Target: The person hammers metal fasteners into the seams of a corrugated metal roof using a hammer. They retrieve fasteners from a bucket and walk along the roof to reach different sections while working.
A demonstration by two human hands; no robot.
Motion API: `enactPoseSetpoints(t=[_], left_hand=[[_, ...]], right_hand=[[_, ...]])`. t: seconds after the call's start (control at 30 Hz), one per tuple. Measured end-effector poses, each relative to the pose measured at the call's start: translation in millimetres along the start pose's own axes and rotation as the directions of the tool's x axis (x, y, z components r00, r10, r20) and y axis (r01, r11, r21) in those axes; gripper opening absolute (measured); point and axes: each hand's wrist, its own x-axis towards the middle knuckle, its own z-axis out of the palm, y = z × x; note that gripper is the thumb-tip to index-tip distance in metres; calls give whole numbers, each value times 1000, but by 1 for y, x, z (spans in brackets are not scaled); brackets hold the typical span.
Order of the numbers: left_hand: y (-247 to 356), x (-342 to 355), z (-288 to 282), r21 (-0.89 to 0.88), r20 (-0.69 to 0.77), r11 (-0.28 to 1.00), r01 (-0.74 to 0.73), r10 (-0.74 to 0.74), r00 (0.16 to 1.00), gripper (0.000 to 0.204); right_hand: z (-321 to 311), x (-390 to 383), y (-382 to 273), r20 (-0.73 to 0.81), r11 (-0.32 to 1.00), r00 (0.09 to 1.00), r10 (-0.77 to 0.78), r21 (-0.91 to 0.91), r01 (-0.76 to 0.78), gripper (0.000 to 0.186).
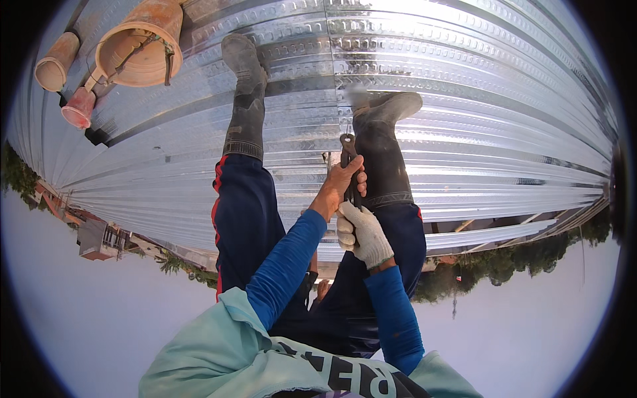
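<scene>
A pair of dark metal pincers (347,143) points away from me, its jaws at a thin wire beside my right boot. My bare left hand (345,179) is wrapped around the upper part of the handles. Just below it, my right hand (363,232), in a white knitted glove, is closed round the lower handle ends. The wire runs up from the jaws over the shiny ribbed metal decking (298,126). Whether the jaws grip it is too small to tell.
My dark rubber boots (247,86) stand apart on the decking. At the far left lie a large clay-coloured bucket (142,50) with tools in it, a smaller container (57,63) and a reddish cup (79,108). Trees (511,262) show past the decking's edge.
</scene>
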Motion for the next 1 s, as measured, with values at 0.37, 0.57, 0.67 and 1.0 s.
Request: enactPoseSetpoints(t=[0.37, 0.57, 0.67, 1.0], left_hand=[[211, -115, -33, -136, -7, 807, -575, 579, 815, 49], [315, -159, -121, -178, -42, 755, -631, 635, 771, 33], [360, -167, -158, -157, -122, 741, -653, 642, 757, 31], [494, -130, -240, -77, -291, 676, -733, 688, 665, 18]], right_hand=[[172, -15, -28, 190, 643, 969, -160, -725, 248, 26], [281, 18, -15, 196, 414, 971, -137, -879, 236, 27], [323, 47, 0, 280, 227, 940, -194, -920, 321, 30], [387, 97, 19, 475, 39, 795, -377, -850, 526, 45]])
